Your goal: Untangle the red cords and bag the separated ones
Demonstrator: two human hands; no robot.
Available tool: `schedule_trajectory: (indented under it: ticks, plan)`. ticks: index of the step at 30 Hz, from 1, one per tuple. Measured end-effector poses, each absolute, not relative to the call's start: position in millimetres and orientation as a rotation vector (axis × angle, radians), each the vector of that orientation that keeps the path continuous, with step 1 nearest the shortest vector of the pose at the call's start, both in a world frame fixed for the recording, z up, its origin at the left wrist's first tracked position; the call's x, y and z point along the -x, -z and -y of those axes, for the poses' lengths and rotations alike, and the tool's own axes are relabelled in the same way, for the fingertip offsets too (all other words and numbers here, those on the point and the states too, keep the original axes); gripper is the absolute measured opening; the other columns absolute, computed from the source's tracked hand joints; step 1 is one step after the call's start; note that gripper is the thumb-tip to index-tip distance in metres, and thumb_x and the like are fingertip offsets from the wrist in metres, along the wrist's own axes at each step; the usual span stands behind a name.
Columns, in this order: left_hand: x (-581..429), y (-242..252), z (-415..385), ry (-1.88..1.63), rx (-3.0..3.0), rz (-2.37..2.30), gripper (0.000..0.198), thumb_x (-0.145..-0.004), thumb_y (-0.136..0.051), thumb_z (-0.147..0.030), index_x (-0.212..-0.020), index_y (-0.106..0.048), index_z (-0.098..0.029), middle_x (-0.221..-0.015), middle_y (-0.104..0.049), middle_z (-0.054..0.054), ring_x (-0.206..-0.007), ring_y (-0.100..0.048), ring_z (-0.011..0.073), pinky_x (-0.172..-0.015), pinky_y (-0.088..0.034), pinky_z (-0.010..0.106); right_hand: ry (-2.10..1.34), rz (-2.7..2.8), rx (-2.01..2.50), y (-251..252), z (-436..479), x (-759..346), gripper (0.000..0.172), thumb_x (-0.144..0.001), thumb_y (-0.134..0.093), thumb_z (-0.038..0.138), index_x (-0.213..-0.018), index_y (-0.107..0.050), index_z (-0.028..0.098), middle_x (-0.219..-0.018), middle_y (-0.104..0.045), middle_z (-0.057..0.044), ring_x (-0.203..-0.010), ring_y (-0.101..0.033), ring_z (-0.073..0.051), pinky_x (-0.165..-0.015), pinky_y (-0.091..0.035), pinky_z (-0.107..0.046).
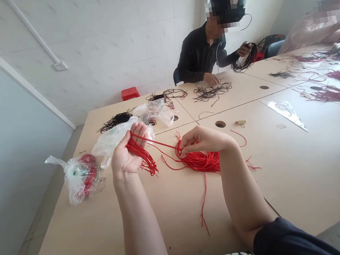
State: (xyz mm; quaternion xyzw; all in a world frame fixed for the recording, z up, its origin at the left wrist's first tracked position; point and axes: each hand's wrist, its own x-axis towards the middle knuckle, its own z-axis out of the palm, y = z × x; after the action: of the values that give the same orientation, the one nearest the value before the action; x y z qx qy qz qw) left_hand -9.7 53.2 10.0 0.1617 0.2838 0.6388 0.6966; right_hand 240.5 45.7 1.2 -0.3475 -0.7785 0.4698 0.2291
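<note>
A bundle of red cords point(144, 154) hangs from my left hand point(128, 152), its fingers curled round the upper end. My right hand point(198, 139) pinches a red strand point(162, 144) that stretches across to the left hand. Below and behind the right hand lies a loose heap of red cord point(203, 161) on the table, partly hidden by that hand and forearm. One cord end point(204, 209) trails from the heap towards me.
Clear plastic bags point(155, 112) and a bag with red cord point(89, 172) lie at the left. Black cords point(212, 91) are spread before a person in black point(196, 54). A binder clip point(241, 123), a set square point(285, 114) and a cable hole point(220, 124) are to the right.
</note>
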Motion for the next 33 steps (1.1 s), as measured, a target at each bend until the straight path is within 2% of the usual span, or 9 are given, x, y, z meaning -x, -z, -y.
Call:
schedule_trajectory:
  ticks: [4, 10, 14, 17, 20, 23, 27, 29, 33]
  plan:
    - [16, -8, -54, -1.443, -0.339, -0.612, 0.04, -0.099, -0.032, -0.015, -0.136, -0.049, -0.013, -0.102, -0.075, 0.011, -0.091, -0.072, 0.0157, -0.091, -0.053, 0.028, -1.207, 2.205, 1.0, 4, -49, -243, 0.012, -0.075, -0.066, 0.029, -0.085, -0.074, 0.025, -0.086, -0.074, 0.0, -0.083, -0.066, -0.018, -0.074, -0.048, -0.03]
    - [16, -9, -55, -1.451, -0.31, -0.613, 0.039, -0.099, -0.032, -0.014, -0.134, -0.05, -0.012, -0.095, -0.076, 0.009, -0.09, -0.072, 0.0159, -0.091, -0.054, 0.028, -1.201, 2.304, 1.377, 28, -66, -239, 0.009, -0.065, -0.073, 0.032, -0.074, -0.075, 0.028, -0.077, -0.072, 0.002, -0.071, -0.062, -0.018, -0.058, -0.042, -0.028]
    - [0, -12, -50, -1.401, -0.368, -0.674, 0.037, -0.098, -0.035, -0.014, -0.128, -0.056, -0.011, -0.095, -0.076, 0.011, -0.089, -0.073, 0.0167, -0.091, -0.053, 0.028, -1.216, 2.269, 1.478, 51, -83, -230, 0.016, -0.065, -0.07, 0.024, -0.08, -0.077, 0.029, -0.082, -0.075, 0.001, -0.075, -0.064, -0.02, -0.064, -0.045, -0.029]
    - [-15, -15, -43, -1.27, -0.485, -0.7, 0.03, -0.095, -0.042, -0.014, -0.113, -0.065, -0.008, -0.096, -0.075, 0.014, -0.093, -0.072, 0.0202, -0.09, -0.054, 0.03, -1.207, 2.261, 1.47, 59, -89, -227, 0.02, -0.067, -0.067, 0.02, -0.083, -0.078, 0.027, -0.086, -0.075, -0.001, -0.081, -0.065, -0.021, -0.07, -0.047, -0.03]
    - [-24, -16, -36, -1.094, -0.628, -0.67, 0.027, -0.093, -0.047, -0.018, -0.097, -0.072, -0.007, -0.1, -0.074, 0.016, -0.097, -0.071, 0.0246, -0.087, -0.056, 0.032, -1.168, 2.219, 1.413, 50, -83, -229, 0.024, -0.077, -0.06, 0.024, -0.095, -0.075, 0.026, -0.091, -0.074, -0.003, -0.078, -0.064, -0.018, -0.07, -0.048, -0.03]
    - [-27, -16, -33, -0.952, -0.727, -0.644, 0.027, -0.092, -0.05, -0.02, -0.092, -0.074, -0.008, -0.099, -0.074, 0.016, -0.093, -0.071, 0.0261, -0.079, -0.058, 0.03, -0.945, 2.036, 1.264, 30, -69, -230, 0.029, -0.085, -0.052, 0.029, -0.107, -0.069, 0.024, -0.097, -0.072, -0.003, -0.074, -0.063, -0.015, -0.067, -0.049, -0.029]
    - [-28, -14, -34, -0.796, -0.801, -0.669, 0.028, -0.091, -0.05, -0.021, -0.091, -0.074, -0.008, -0.092, -0.075, 0.016, -0.081, -0.074, 0.0242, -0.058, -0.057, 0.022, -0.791, 1.949, 0.912, 3, -48, -222, 0.043, -0.08, -0.057, 0.018, -0.122, -0.062, 0.029, -0.122, -0.065, 0.0, -0.099, -0.063, -0.017, -0.082, -0.049, -0.031]
    - [-28, -12, -35, -0.771, -0.819, -0.686, 0.028, -0.091, -0.05, -0.021, -0.093, -0.074, -0.008, -0.088, -0.076, 0.016, -0.077, -0.074, 0.023, -0.054, -0.055, 0.02, -0.793, 1.918, 0.84, -4, -41, -216, 0.04, -0.082, -0.056, 0.017, -0.118, -0.065, 0.03, -0.119, -0.067, 0.001, -0.104, -0.062, -0.018, -0.085, -0.049, -0.032]
    - [-26, -8, -40, -0.784, -0.807, -0.712, 0.027, -0.09, -0.05, -0.02, -0.096, -0.074, -0.008, -0.083, -0.076, 0.016, -0.076, -0.074, 0.0226, -0.055, -0.055, 0.021, -0.753, 1.854, 0.916, -6, -37, -209, 0.03, -0.084, -0.051, 0.017, -0.103, -0.072, 0.027, -0.1, -0.073, 0.0, -0.094, -0.065, -0.018, -0.079, -0.05, -0.032]
